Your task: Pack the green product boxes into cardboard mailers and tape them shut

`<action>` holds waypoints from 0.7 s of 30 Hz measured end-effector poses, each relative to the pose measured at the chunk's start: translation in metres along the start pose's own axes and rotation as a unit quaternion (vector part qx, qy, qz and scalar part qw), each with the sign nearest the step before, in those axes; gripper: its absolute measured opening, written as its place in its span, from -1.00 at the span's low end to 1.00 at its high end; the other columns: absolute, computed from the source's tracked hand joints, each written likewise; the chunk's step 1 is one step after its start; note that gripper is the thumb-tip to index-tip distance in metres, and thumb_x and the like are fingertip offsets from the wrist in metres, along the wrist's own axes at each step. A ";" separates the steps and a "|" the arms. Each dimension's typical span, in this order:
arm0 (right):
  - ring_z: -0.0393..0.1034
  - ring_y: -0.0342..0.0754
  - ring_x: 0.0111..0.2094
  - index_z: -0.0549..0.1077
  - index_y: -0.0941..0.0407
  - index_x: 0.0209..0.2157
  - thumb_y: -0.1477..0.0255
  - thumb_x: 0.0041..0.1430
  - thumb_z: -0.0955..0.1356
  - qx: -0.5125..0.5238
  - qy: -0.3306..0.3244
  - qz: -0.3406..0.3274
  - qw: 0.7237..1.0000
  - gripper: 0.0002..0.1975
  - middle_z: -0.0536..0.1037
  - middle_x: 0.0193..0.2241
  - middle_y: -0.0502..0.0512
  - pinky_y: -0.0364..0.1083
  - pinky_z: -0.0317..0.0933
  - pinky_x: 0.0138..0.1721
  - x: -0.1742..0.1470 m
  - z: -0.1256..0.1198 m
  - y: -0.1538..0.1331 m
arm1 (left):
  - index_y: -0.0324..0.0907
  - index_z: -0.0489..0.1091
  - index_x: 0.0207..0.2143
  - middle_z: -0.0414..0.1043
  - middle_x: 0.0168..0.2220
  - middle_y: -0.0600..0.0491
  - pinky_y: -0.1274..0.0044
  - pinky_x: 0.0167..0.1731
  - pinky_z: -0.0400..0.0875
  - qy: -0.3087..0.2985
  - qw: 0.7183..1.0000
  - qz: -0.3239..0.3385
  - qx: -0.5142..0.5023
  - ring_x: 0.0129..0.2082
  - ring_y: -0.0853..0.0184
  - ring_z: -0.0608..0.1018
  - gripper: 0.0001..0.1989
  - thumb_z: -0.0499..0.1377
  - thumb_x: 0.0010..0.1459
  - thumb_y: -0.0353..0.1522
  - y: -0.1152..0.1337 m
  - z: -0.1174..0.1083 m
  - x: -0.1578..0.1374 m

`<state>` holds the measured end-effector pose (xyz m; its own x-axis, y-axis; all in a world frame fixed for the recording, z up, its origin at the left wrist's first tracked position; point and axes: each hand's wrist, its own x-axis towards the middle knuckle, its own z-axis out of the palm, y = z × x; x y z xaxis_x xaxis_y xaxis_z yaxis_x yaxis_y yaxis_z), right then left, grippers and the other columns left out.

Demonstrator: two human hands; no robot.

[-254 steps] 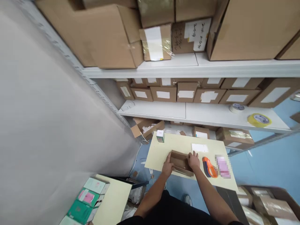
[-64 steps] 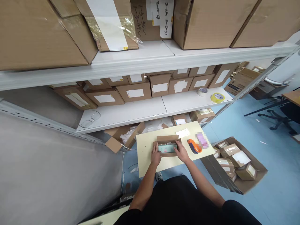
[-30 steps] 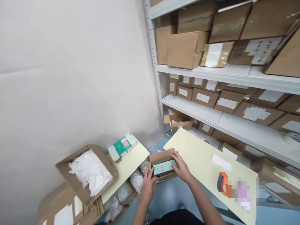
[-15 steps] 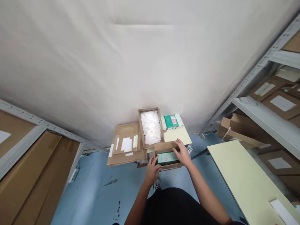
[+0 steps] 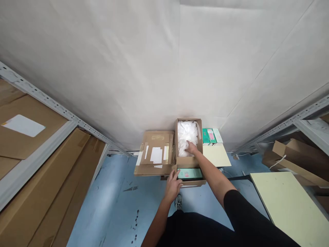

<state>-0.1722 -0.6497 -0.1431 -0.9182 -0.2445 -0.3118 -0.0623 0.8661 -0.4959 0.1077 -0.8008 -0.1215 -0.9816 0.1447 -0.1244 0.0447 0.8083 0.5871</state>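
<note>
Away from the small carton (image 5: 194, 184) since half a second ago, the right hand (image 5: 190, 147) now dips into white packing (image 5: 187, 131) in the larger box (image 5: 199, 139); whether its fingers are clenched on any, I cannot tell. The left hand (image 5: 173, 185) grips the carton's left side, with the pale green box (image 5: 190, 174) lying inside, near the larger box.

Head view: I see the left hand (image 5: 172, 187) holding the left end of an open cardboard box (image 5: 200, 183), a pale green carton (image 5: 189, 173) lying inside. Right hand (image 5: 191, 147) is in a second box (image 5: 200, 144), touching crumpled white padding (image 5: 185, 132); grip unclear to me. Flattened cardboard (image 5: 152, 143) lies left of it; green cartons (image 5: 211, 136) stand right, on a cream table (image 5: 217, 156).
</note>
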 end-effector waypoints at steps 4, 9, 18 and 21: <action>0.53 0.14 -0.02 0.58 0.20 0.04 0.59 -0.03 0.46 -0.011 -0.001 0.002 1.000 -0.49 0.66 -0.06 0.29 -0.06 0.31 0.02 0.012 0.011 0.000 | -0.09 0.59 -0.31 0.16 0.45 0.09 0.04 0.32 0.20 -0.007 1.000 -0.010 -0.019 0.45 -0.05 0.08 -0.85 0.20 0.25 -0.42 -0.003 0.000 -0.001; 0.52 0.10 -0.13 0.64 0.19 -0.16 0.61 0.01 0.39 -0.005 0.034 -0.013 0.999 -0.68 0.69 -0.21 0.24 -0.10 0.27 -0.09 0.007 -0.008 0.000 | -0.09 0.59 -0.30 0.19 0.43 0.06 0.03 0.32 0.21 0.006 1.000 0.003 -0.030 0.45 -0.04 0.09 -0.82 0.18 0.24 -0.44 -0.009 -0.002 0.000; 0.39 -0.01 -0.39 0.61 0.14 -0.17 0.27 0.22 0.37 0.206 0.238 -0.134 0.940 -0.72 0.59 -0.39 0.08 -0.08 0.30 -0.29 -0.084 -0.068 0.020 | -0.10 0.59 -0.35 0.20 0.42 0.05 0.05 0.32 0.24 0.046 0.997 0.056 -0.030 0.43 -0.04 0.12 -0.82 0.19 0.25 -0.44 -0.002 -0.004 0.010; 0.41 -0.03 -0.38 0.60 0.13 -0.12 0.16 0.24 0.39 0.283 0.283 -0.121 0.908 -0.65 0.61 -0.34 0.09 -0.09 0.33 -0.31 -0.139 -0.072 0.040 | -0.11 0.58 -0.34 0.19 0.43 0.03 0.03 0.30 0.26 0.048 0.996 0.072 -0.021 0.42 -0.07 0.13 -0.83 0.19 0.26 -0.42 0.014 -0.009 0.015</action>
<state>-0.0751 -0.5498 -0.0607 -0.9684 0.0035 0.2494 -0.2255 0.4153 -0.8813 0.0920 -0.7925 -0.1081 -0.9791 0.1996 0.0393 0.1797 0.7582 0.6268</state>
